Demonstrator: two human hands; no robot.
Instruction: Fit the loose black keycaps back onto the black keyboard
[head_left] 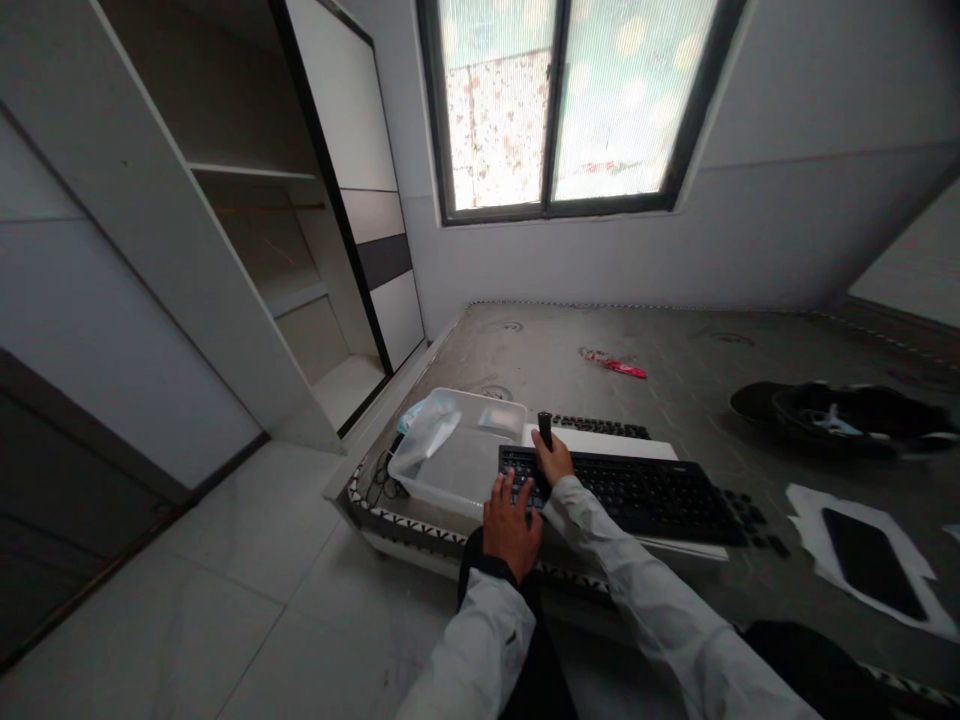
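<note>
I had the left hand (511, 525) closest to me, by the near edge of the bed (525, 350). Its fingers were spread apart, and they lay on the left end of the black keyboard (645, 492), not closed around it. Just beside it, my right hand (555, 462) was curled tight around a black stick (545, 430). The stick stood up, and its bottom end was hidden, so I could not tell what it touched.

The keyboard lay along the near edge of the bed, on top of a white board (622, 442). Small loose keys (750, 515) lay by its right end. Farther right, a flat black slab (870, 560) lay on white paper (896, 535).

A clear box (457, 470) sat by the near left corner of the bed, with a clear bag (439, 430) in it. More loose keys (600, 427) lay in rows behind the board. Toward the right, I saw a dark heap (795, 410), too blurred to name. A red packet (619, 366) lay nearer the far edge of the bed.

Past the left edge stood an open cupboard (255, 170), and past the far edge was a bright window (555, 110).
</note>
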